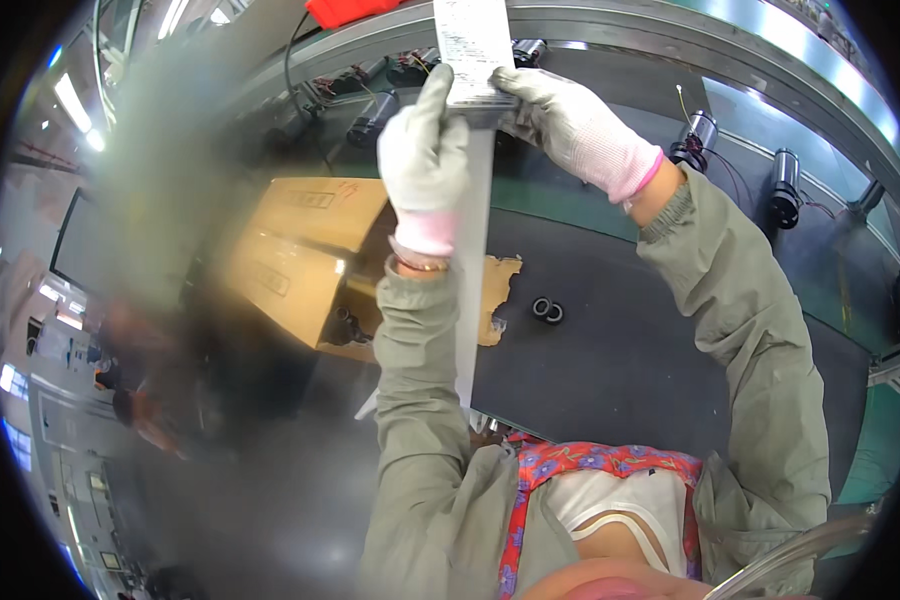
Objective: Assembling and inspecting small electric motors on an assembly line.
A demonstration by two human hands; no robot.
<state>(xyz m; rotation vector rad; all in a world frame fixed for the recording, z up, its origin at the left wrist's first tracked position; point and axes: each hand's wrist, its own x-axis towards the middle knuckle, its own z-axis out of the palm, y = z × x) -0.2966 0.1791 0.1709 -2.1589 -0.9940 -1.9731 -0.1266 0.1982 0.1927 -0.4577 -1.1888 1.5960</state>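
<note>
A white sheet with rows of small print (473,45) is at the top of the view, in front of a metal rail. My left hand (425,165), in a white glove with grey fingertips, holds its lower left corner, the index finger stretched along the edge. At the lower right corner my right hand (570,125), gloved alike, pinches the sheet between thumb and fingers. A dark edge shows under the sheet; what it belongs to is unclear. From beneath hangs a long whitish strip (476,190), running down behind my left wrist and forearm.
An opened cardboard box (310,220) with dark parts inside stands at the left. Two black rings (547,310) lie on the dark mat (610,370). Cylindrical motors with wires (786,180) stand along the far side by the metal rail (630,25). A red object (350,10) is above.
</note>
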